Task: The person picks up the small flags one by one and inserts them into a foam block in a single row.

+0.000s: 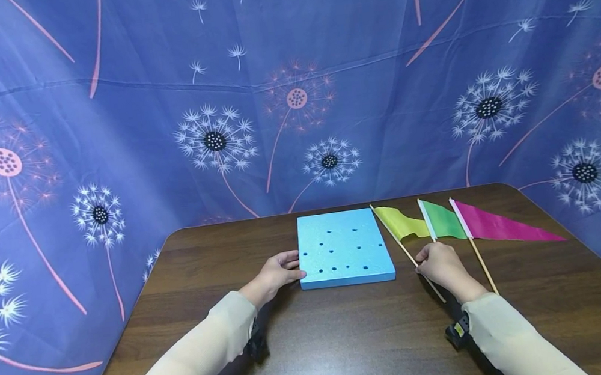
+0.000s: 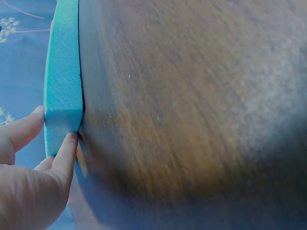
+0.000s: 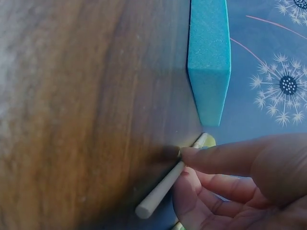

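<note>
A light-blue block [image 1: 341, 244] with several small holes in its top lies flat on the table. My left hand [image 1: 275, 276] is at its left side, fingertips touching the edge near the front corner; the left wrist view shows the fingers [image 2: 64, 155] fairly straight against the block's side [image 2: 64, 72]. To the right of the block, my right hand [image 1: 444, 264] pinches the wooden stick of a yellow flag [image 1: 402, 223] between thumb and fingers. That stick [image 3: 160, 191] slants low over the table, its bare end pointing towards me.
Right of the yellow flag are a green flag [image 1: 445, 220], its stick partly hidden by my right hand, and a magenta pennant [image 1: 499, 222] on a wooden stick. The brown wooden table [image 1: 342, 340] ends at a blue dandelion-print cloth [image 1: 377, 83] behind.
</note>
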{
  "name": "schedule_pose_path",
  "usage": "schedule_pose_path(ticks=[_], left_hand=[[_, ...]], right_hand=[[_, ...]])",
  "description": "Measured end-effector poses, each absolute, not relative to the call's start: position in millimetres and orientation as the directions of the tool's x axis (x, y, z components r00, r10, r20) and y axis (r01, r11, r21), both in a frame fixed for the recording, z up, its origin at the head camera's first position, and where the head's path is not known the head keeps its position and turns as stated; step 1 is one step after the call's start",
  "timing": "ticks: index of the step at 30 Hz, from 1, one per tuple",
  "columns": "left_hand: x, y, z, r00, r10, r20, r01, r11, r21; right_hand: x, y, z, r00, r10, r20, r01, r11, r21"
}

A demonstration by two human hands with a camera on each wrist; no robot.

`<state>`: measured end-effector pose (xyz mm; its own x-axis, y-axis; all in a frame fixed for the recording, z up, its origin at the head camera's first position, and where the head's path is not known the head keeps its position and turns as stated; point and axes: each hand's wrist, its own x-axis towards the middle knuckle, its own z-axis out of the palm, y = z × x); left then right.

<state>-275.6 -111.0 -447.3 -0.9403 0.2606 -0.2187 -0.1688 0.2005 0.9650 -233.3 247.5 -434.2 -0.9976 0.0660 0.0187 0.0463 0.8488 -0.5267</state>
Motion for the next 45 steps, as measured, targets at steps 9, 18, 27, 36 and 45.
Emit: schedule_pose_path(ticks=[9,18,27,36,45], left_hand=[[-275.1,-110.6,-444.6,-0.941,0.267,-0.209,-0.152,0.218,0.964],[-274.9,-111.1,-443.5,-0.94,0.255,-0.225,-0.165,0.235,0.958],[-275.6,-113.0,-441.7,-0.938,0.264,-0.225,-0.161,0.245,0.956],[-272.9,-119.3,-442.8,-0.942,0.265,-0.208,-0.144,0.241,0.96],[-270.3,-114.9,-449.1,-0.941,0.28,-0.193,-0.122,0.251,0.96]], right_hand=[[-234.8,244.1,-428.6,-1.0,0.026,0.013,0.017,0.88,-0.474],[-234.1,240.6,-423.6,-0.997,0.047,-0.064,0.071,0.894,-0.442],[-237.1,245.9,-425.0,-0.987,0.128,-0.094,0.157,0.868,-0.471],[-231.7,248.1,-424.0,-0.971,0.147,-0.19,0.237,0.713,-0.66],[-230.5,261.6,-426.9,-0.964,0.037,-0.262,0.246,0.487,-0.838]])
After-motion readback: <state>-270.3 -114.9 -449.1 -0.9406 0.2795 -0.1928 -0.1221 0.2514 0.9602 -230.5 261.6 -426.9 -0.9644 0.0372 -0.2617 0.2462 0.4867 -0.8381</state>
